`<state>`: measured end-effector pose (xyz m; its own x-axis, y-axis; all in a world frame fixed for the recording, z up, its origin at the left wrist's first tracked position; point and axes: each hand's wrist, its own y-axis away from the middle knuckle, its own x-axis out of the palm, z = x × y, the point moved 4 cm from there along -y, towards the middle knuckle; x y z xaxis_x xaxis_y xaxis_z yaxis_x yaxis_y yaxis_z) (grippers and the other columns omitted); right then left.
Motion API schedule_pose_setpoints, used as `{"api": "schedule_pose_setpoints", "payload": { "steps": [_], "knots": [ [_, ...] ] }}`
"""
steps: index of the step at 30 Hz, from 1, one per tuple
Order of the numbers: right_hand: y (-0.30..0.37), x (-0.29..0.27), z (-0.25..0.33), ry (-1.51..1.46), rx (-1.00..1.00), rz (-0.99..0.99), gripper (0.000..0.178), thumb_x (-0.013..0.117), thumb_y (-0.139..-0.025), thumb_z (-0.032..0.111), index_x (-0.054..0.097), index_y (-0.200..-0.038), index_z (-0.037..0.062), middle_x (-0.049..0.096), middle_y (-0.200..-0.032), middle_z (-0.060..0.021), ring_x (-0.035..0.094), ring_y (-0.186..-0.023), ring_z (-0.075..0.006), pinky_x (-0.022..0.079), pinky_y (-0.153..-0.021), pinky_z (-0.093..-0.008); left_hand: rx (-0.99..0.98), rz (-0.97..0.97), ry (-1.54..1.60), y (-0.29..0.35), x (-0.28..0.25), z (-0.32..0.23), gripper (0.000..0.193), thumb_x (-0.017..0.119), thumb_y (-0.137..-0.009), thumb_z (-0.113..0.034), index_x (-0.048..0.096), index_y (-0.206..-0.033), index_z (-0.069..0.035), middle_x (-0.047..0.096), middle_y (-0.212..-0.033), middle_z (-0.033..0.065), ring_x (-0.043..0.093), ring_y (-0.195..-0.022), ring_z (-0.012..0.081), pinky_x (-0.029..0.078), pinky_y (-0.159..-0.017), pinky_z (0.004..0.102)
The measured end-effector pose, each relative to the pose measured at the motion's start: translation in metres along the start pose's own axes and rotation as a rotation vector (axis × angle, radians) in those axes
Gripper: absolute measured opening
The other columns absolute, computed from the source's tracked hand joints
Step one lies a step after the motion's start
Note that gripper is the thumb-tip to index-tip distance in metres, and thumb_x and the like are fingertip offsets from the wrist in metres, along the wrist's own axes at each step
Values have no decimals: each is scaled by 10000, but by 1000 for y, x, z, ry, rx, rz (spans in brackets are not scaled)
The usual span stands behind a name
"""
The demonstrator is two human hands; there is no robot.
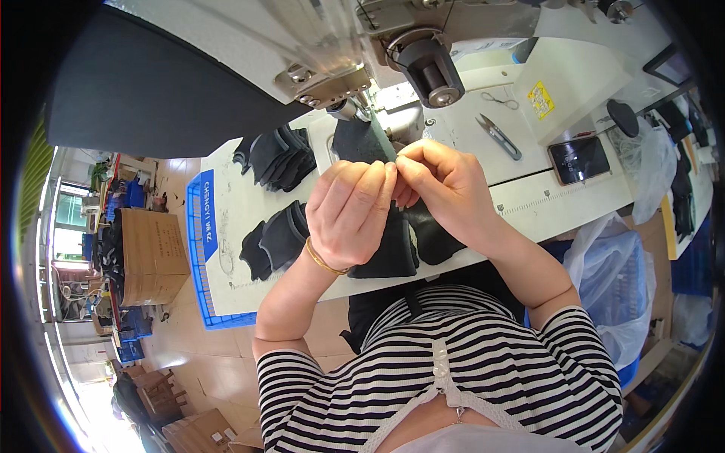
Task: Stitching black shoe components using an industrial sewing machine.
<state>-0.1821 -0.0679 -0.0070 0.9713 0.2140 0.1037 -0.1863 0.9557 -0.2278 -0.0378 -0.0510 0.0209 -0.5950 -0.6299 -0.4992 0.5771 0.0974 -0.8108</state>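
A dark fabric piece (361, 142) with a greenish edge lies under the presser foot (367, 106) of a sewing machine (321, 38). At the near end of that edge my left hand (349, 211) and my right hand (447, 185) meet, thumbs and fingers pinched together. The fabric's near edge appears to be between them, though my fingers cover most of it. Below my hands, more dark cut pieces (389, 253) lie at the table's front edge. To the left are two stacks of curved black pieces, a farther one (281, 160) and a nearer one (281, 240).
Thread snips (500, 137), small scissors (498, 100) and a phone (578, 160) lie on the right of the white table (529, 198). A blue crate (200, 257) stands at the left edge, cardboard boxes (155, 257) beyond. A plastic-lined blue bin (615, 287) is at right.
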Motion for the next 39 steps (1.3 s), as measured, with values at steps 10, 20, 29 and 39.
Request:
{"api": "schedule_pose_setpoints", "payload": {
  "steps": [10, 20, 29, 39],
  "knots": [
    [0, 2, 4, 102, 24, -6, 188, 567, -942, 137, 628, -868, -25, 655, -656, -52, 612, -576, -81, 496, -547, -234, -182, 108, -16, -1, -3, -2, 357, 716, -659, -7, 693, -1016, -6, 615, -996, 110, 597, -873, 274, 481, -783, 400],
    [1, 4, 3, 85, 10, -37, 184, 547, -953, 131, 626, -881, -19, 639, -615, -39, 564, -531, -64, 459, -508, -227, -191, -60, -8, 5, 1, -2, 270, 726, -661, 102, 723, -920, 27, 672, -905, 94, 638, -780, 244, 515, -693, 334],
    [-2, 6, 0, 29, 1, -44, 186, 545, -954, 130, 618, -877, -24, 638, -617, -45, 553, -528, -61, 451, -502, -222, -82, -89, -66, 6, 2, 4, 325, 702, -595, 37, 729, -919, 40, 663, -916, 99, 646, -785, 229, 543, -696, 339],
    [-12, 9, -3, -13, -25, -64, 195, 527, -960, 128, 618, -882, -26, 629, -610, -44, 552, -526, -63, 452, -499, -220, -46, -90, -94, 8, 6, 14, 389, 686, -549, -7, 722, -932, 47, 666, -931, 108, 648, -804, 239, 544, -711, 346]
  ]
}}
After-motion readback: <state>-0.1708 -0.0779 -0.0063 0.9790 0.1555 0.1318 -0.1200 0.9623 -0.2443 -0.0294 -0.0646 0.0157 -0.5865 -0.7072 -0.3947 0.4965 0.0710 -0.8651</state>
